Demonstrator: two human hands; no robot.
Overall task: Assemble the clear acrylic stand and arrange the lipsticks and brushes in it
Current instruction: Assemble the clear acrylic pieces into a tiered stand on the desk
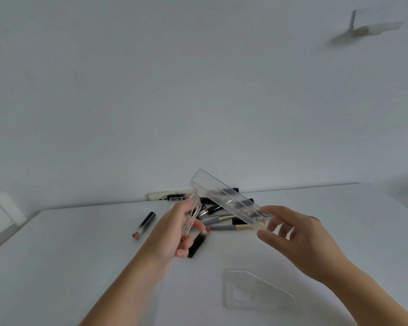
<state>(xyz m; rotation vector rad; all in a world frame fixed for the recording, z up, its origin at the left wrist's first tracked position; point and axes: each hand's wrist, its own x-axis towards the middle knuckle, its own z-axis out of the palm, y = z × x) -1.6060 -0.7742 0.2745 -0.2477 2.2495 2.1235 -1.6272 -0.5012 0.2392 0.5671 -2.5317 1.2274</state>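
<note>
My left hand (pixel 174 229) grips a clear acrylic side panel (pixel 192 214) held on edge above the white table (pixel 68 255). My right hand (pixel 292 234) holds the near end of a long clear acrylic tray (pixel 224 196), which slants up and left toward the panel. A second clear side panel (pixel 257 292) lies flat on the table near me. Behind my hands lies a heap of black lipsticks and grey-handled brushes (pixel 224 223). One open lipstick (pixel 145 224) lies alone to the left. A black tube (pixel 197 244) lies under my left hand.
A white wall rises behind the table's far edge. A white strip (pixel 160 195) lies along that edge behind the heap. A pale object (pixel 0 208) sits off the table's left corner.
</note>
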